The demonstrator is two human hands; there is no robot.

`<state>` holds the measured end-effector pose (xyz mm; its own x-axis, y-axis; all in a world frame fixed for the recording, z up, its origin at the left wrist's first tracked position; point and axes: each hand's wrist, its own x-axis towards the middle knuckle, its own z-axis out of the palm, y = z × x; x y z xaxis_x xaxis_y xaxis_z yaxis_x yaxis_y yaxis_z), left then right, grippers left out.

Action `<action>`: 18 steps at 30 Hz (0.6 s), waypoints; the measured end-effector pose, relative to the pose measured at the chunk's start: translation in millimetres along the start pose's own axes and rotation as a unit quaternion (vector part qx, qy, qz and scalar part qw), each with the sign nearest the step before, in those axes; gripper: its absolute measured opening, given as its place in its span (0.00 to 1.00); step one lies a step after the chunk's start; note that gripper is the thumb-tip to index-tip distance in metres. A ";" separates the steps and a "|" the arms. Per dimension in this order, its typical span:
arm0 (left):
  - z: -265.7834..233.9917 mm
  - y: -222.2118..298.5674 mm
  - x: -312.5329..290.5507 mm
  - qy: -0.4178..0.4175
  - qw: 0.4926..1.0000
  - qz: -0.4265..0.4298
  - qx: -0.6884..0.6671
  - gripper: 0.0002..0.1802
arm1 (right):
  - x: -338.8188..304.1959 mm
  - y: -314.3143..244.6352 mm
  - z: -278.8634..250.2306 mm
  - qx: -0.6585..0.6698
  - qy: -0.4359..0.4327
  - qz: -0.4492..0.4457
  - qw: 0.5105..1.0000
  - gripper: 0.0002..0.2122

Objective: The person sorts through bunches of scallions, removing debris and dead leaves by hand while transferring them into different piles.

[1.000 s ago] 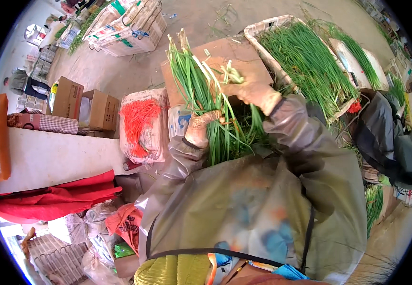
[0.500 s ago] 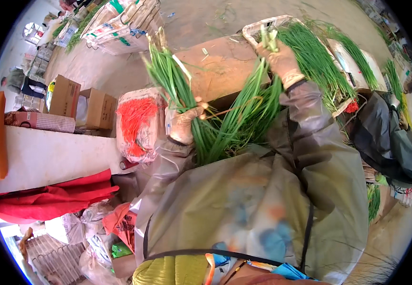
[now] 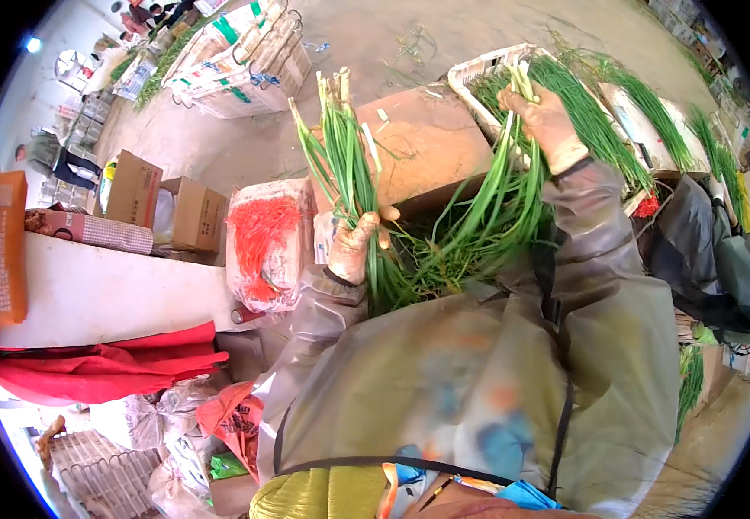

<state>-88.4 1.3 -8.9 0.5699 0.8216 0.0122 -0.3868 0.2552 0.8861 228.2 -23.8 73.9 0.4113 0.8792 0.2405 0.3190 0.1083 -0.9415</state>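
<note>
My left hand point(image 3: 356, 246), gloved, is closed around an upright bunch of scallions point(image 3: 337, 164); their pale root ends point up and away from me. Farther right and higher, my gloved right hand point(image 3: 550, 121) grips a smaller bunch of scallions point(image 3: 498, 192) near its white ends, the green leaves hanging down toward my lap. Between the hands, loose greens point(image 3: 453, 264) lie against my translucent smock point(image 3: 444, 363). A brown board-like surface point(image 3: 422, 147), dusted with soil and bits of stalk, is just beyond them.
Right of the board, a white crate point(image 3: 470, 71) stands by a heap of scallions point(image 3: 595, 108). Red ties point(image 3: 262, 238) lie on a pale bundle at left, near cardboard boxes point(image 3: 193, 216) and a white ledge point(image 3: 124, 281). Stacked crates point(image 3: 241, 60) stand ahead on the floor.
The scallions in my right hand have come away from those by my left hand and now hang farther right. The whole scene has shifted slightly right and down in view.
</note>
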 end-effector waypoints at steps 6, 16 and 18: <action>16.6 8.6 -5.1 -0.105 0.994 0.020 0.036 0.33 | -15.7 -20.6 56.7 0.148 -0.131 0.079 0.977 0.18; 12.8 18.7 4.5 -0.098 0.990 -0.087 -0.047 0.34 | -30.6 -8.4 99.0 0.216 -0.256 0.084 0.939 0.15; 1.6 17.1 10.5 -0.085 0.986 -0.115 -0.085 0.30 | -36.3 -13.7 96.7 0.262 -0.295 0.101 0.913 0.17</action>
<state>-87.9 13.5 7.1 0.7639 0.6391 -0.0891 -0.3421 0.5182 0.7839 126.4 -12.4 55.3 -0.1639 0.9862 0.0249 -0.2281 -0.0133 -0.9735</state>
